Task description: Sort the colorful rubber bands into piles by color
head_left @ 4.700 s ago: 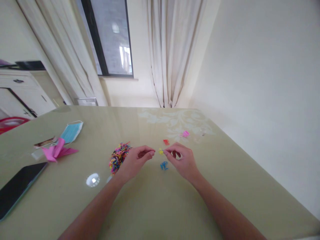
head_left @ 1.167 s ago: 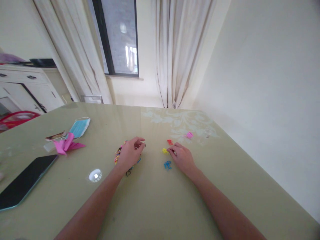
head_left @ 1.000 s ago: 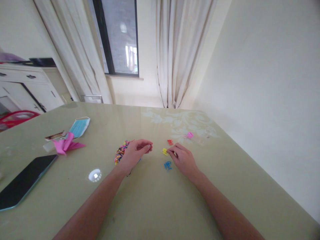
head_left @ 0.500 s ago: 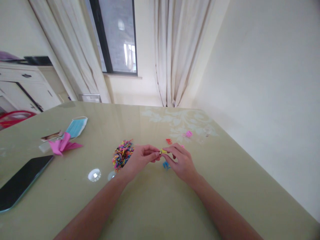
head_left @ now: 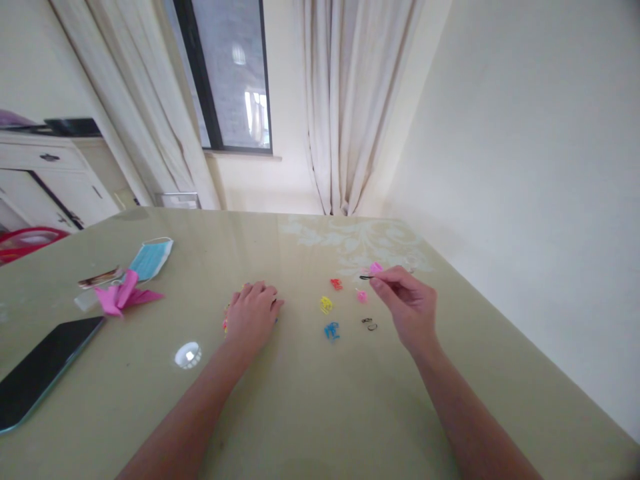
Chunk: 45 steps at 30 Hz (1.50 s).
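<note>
My right hand [head_left: 413, 303] pinches a black rubber band [head_left: 365, 277] above the table, near two pink clusters of rubber bands, a nearer one [head_left: 362, 296] and a farther one [head_left: 376, 268]. Below it lie a few black rubber bands [head_left: 369, 324]. My left hand [head_left: 253, 310] rests palm down over the multicoloured pile of rubber bands [head_left: 225, 325], fingers spread; most of the pile is hidden under it. Between the hands sit small groups of red rubber bands [head_left: 336, 285], yellow rubber bands [head_left: 326, 305] and blue rubber bands [head_left: 331, 331].
On the left of the glossy table [head_left: 300, 413] are a black phone [head_left: 47, 367], a pink folded paper shape [head_left: 125, 293] and a blue face mask [head_left: 151, 259]. A shiny light reflection [head_left: 188, 355] shows near my left forearm. A wall borders the right edge.
Half a second ago my hands met near the yellow bands. My left hand has gone back over the pile; my right hand has moved right and now holds a black rubber band.
</note>
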Motion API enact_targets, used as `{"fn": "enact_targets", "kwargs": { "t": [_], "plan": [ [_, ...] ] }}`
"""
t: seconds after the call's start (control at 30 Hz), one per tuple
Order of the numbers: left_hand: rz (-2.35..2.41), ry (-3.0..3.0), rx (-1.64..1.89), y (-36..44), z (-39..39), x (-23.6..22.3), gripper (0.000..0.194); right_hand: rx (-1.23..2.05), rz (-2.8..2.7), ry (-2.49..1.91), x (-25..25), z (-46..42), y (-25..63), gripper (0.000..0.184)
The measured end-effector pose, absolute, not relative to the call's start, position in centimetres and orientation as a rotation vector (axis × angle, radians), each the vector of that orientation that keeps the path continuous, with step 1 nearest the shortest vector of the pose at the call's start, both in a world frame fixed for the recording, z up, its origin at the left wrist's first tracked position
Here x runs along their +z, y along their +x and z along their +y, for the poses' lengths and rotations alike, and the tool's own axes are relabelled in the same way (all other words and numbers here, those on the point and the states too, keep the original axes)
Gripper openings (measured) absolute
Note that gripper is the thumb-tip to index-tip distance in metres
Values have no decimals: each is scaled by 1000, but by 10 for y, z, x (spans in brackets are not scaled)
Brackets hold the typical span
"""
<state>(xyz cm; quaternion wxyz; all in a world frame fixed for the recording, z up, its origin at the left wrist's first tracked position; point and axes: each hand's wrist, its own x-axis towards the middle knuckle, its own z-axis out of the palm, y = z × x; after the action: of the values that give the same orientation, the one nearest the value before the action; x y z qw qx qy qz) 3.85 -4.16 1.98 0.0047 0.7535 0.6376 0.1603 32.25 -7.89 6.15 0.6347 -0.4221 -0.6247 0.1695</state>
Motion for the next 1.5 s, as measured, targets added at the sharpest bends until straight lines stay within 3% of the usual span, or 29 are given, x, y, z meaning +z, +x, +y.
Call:
{"fn": "enact_targets", "kwargs": {
  "t": [0.17,0.33,0.6,0.87,1.03,1.27,1.33,1.5],
  "plan": [
    [2009,2454,260,33,-37,13,30,418,-1388,-895,67,-81,334,6],
    [2025,2474,264,33,-34,11,32,535,-1488,-1051,72,-75,349,22],
    [2037,2429,475,29,-34,17,33,754,-2099,-1476,58,-62,386,29],
    [1803,2161,812,27,-27,15,33,809,-2128,-1609,32,-49,397,20],
    [1450,1854,1039,37,-28,15,20,745,-2122,-1742,33,-48,398,15],
    [1089,1646,942,64,-44,19,33,533,-2010,-1335,43,-63,337,19],
    [1032,1634,928,69,-49,21,32,586,-1959,-1216,41,-69,316,27],
    [942,1586,913,75,-57,22,27,567,-1967,-1107,32,-76,294,24]
  ]
}}
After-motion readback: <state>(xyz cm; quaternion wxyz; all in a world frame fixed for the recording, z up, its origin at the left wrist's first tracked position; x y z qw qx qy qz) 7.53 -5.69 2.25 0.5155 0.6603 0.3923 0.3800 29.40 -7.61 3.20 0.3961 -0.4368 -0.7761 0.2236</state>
